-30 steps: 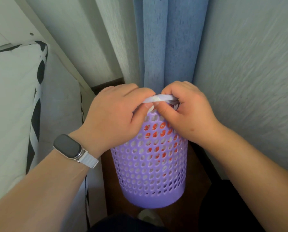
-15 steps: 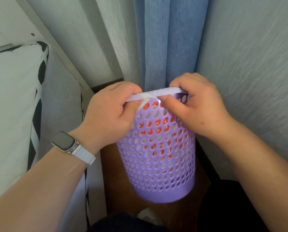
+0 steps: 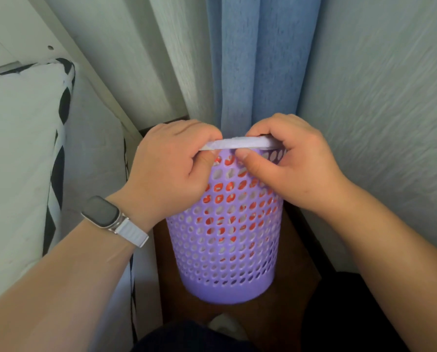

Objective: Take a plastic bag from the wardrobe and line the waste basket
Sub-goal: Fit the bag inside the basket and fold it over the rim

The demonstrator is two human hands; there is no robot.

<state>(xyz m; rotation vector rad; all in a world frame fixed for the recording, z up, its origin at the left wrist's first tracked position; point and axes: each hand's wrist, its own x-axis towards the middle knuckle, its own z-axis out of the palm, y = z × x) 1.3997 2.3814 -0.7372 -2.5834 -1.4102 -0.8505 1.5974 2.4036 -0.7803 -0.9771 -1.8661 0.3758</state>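
Note:
A purple perforated waste basket [image 3: 227,250] stands on the brown floor in the corner. Red and white plastic shows through its holes, so a plastic bag [image 3: 243,143] sits inside, and its pale edge is folded over the near rim. My left hand [image 3: 169,174] pinches that bag edge at the rim's left side. My right hand [image 3: 288,166] grips the bag edge and rim on the right, thumb pressed on the basket wall. The basket's opening is hidden behind my hands.
A blue curtain [image 3: 260,59] hangs right behind the basket. A textured wall [image 3: 380,97] closes the right side. A white mattress with black-and-white trim [image 3: 21,148] borders the left. A dark floor strip [image 3: 296,288] surrounds the basket.
The basket has shifted slightly right and back. My hands have spread apart along the rim, drawing the bag's pale edge out wider over it.

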